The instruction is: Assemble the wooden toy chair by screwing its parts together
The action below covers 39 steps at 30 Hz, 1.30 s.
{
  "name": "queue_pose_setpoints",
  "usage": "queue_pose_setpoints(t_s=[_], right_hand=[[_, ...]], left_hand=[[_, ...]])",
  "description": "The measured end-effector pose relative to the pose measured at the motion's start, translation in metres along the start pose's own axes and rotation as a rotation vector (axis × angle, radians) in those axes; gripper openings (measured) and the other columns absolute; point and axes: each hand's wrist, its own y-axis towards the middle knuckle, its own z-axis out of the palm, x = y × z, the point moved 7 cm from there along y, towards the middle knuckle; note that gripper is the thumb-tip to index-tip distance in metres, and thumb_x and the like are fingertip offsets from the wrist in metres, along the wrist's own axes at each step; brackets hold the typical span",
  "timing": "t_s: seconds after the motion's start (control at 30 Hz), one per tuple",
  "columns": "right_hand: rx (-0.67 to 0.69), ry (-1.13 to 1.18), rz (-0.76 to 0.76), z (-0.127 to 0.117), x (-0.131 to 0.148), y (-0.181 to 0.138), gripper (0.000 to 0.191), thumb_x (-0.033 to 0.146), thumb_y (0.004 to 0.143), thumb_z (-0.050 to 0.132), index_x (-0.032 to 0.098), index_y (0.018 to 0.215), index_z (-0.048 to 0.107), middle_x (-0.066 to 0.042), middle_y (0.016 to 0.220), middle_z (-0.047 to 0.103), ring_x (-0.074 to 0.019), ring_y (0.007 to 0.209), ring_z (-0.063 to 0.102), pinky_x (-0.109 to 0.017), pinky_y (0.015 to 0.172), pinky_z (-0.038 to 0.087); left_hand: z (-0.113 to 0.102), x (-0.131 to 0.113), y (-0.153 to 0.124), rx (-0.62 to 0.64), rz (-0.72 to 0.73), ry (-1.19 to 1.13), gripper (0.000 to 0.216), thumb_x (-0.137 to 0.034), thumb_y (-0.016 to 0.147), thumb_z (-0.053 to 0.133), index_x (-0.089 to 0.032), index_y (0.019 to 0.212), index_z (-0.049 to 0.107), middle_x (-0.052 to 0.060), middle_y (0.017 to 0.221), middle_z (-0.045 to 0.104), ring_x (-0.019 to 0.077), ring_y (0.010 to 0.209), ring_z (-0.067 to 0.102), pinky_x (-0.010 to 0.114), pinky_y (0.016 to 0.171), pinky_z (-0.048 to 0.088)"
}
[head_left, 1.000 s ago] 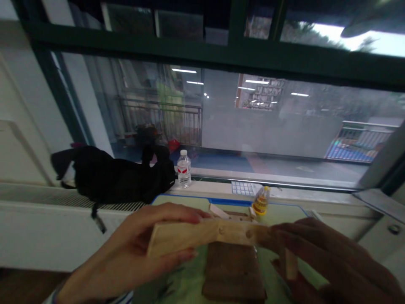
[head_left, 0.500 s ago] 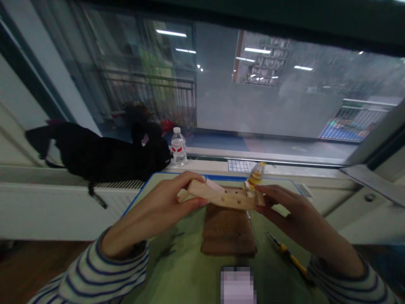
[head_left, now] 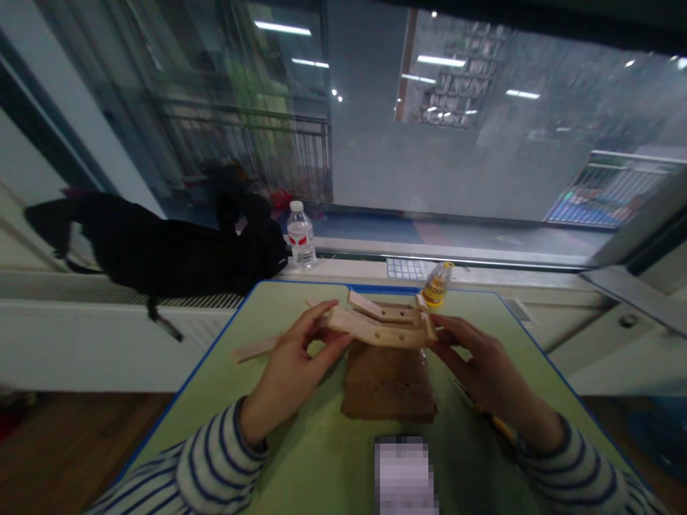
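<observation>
A pale wooden frame (head_left: pixel 370 330) spans both my hands above the desk, made of two bent bars with drilled holes and a crosspiece (head_left: pixel 428 322) at its right end. My left hand (head_left: pixel 300 365) pinches the left end of the near bar between thumb and fingers. At the other end, the fingers of my right hand (head_left: pixel 483 365) are closed on the crosspiece. Below the frame lies a brown rectangular block (head_left: pixel 387 386). A loose wooden strip (head_left: pixel 255 349) rests left of my left hand. Behind my right forearm, a yellow-and-black screwdriver (head_left: pixel 502 429) is partly hidden.
A phone (head_left: pixel 405 476) lies at the near side of the green desk (head_left: pixel 316 458). A small yellow-capped bottle (head_left: pixel 437 286) stands at the far edge. On the sill are a water bottle (head_left: pixel 301 239), a black bag (head_left: pixel 177 250) and a gridded sheet (head_left: pixel 405 269).
My left forearm has swung in toward the middle, uncovering the loose strip. The frame has tilted, so its far bar shows apart from the near one. My right forearm covers more of the screwdriver.
</observation>
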Motion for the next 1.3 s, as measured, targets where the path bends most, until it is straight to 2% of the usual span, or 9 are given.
queue_pose_setpoints(t_s=[0.07,0.13,0.27,0.33,0.5,0.6,0.77,1.03,1.3], right_hand=[[-0.017,-0.008,0.014,0.004,-0.006,-0.005,0.032,0.027,0.09,0.054,0.023,0.122,0.053,-0.006,0.104,0.067,-0.0167,0.088,0.066,-0.032,0.077,0.056],[-0.03,-0.013,0.028,0.008,-0.011,-0.01,0.03,0.027,0.09,0.054,0.023,0.121,0.054,-0.007,0.108,0.067,-0.018,0.091,0.066,-0.033,0.078,0.057],[-0.065,-0.013,0.046,0.015,-0.017,-0.02,0.029,0.027,0.09,0.054,0.024,0.119,0.054,-0.007,0.11,0.066,-0.0169,0.088,0.067,-0.032,0.077,0.058],[-0.075,-0.007,0.053,0.018,-0.019,-0.025,0.03,0.026,0.091,0.054,0.024,0.121,0.053,-0.007,0.111,0.066,-0.015,0.084,0.067,-0.028,0.073,0.059],[-0.09,-0.001,0.057,0.026,-0.021,-0.031,0.033,0.022,0.091,0.052,0.026,0.125,0.051,-0.007,0.114,0.065,-0.0125,0.081,0.067,-0.023,0.067,0.059],[-0.108,-0.037,0.036,0.026,-0.02,-0.032,0.035,0.021,0.091,0.053,0.026,0.125,0.051,-0.007,0.117,0.064,-0.0132,0.086,0.067,-0.024,0.072,0.059],[-0.1,-0.101,0.023,0.024,-0.022,-0.037,0.037,0.019,0.09,0.054,0.024,0.126,0.051,-0.01,0.119,0.063,-0.0152,0.092,0.067,-0.027,0.079,0.058],[-0.074,-0.123,-0.026,0.023,-0.015,-0.04,0.045,0.014,0.088,0.054,0.022,0.132,0.046,-0.013,0.123,0.059,-0.0136,0.083,0.068,-0.026,0.073,0.059],[-0.068,-0.172,-0.089,0.024,-0.006,-0.043,0.053,0.01,0.086,0.055,0.022,0.137,0.042,-0.011,0.121,0.059,-0.0182,0.102,0.063,-0.028,0.083,0.057]], left_hand=[[0.003,0.005,-0.006,-0.031,0.0,-0.042,0.042,-0.035,0.078,0.066,-0.018,0.115,0.054,0.006,0.1,0.067,0.0184,0.086,0.066,0.032,0.08,0.053],[0.009,0.011,-0.011,-0.02,-0.014,-0.036,0.037,-0.033,0.078,0.066,-0.017,0.11,0.056,0.003,0.087,0.067,0.0164,0.077,0.064,0.029,0.073,0.053],[0.027,0.017,-0.015,0.111,0.01,0.098,0.017,-0.031,0.08,0.065,-0.018,0.09,0.065,-0.002,0.067,0.063,0.0134,0.062,0.058,0.023,0.058,0.048],[0.032,0.018,-0.016,0.139,0.041,0.144,0.016,-0.03,0.079,0.065,-0.019,0.091,0.066,-0.001,0.07,0.066,0.0147,0.064,0.06,0.024,0.06,0.049],[0.043,0.024,-0.014,0.162,0.041,0.081,0.022,-0.028,0.078,0.067,-0.022,0.099,0.066,0.002,0.099,0.071,0.0194,0.09,0.065,0.031,0.081,0.053],[0.046,0.03,-0.014,0.139,0.016,0.026,0.021,-0.026,0.078,0.067,-0.023,0.099,0.066,0.001,0.098,0.072,0.0189,0.091,0.067,0.03,0.082,0.054],[0.048,0.033,-0.016,0.141,0.07,0.04,0.022,-0.025,0.078,0.067,-0.025,0.1,0.066,0.0,0.098,0.072,0.018,0.087,0.068,0.031,0.082,0.056],[0.048,0.046,-0.022,0.154,0.005,0.159,0.031,-0.032,0.078,0.068,-0.028,0.108,0.063,0.001,0.103,0.071,0.0217,0.092,0.067,0.041,0.091,0.053],[0.045,0.045,-0.017,0.126,-0.023,0.103,0.027,-0.032,0.077,0.069,-0.03,0.104,0.065,0.0,0.106,0.071,0.0224,0.095,0.066,0.04,0.093,0.052]])
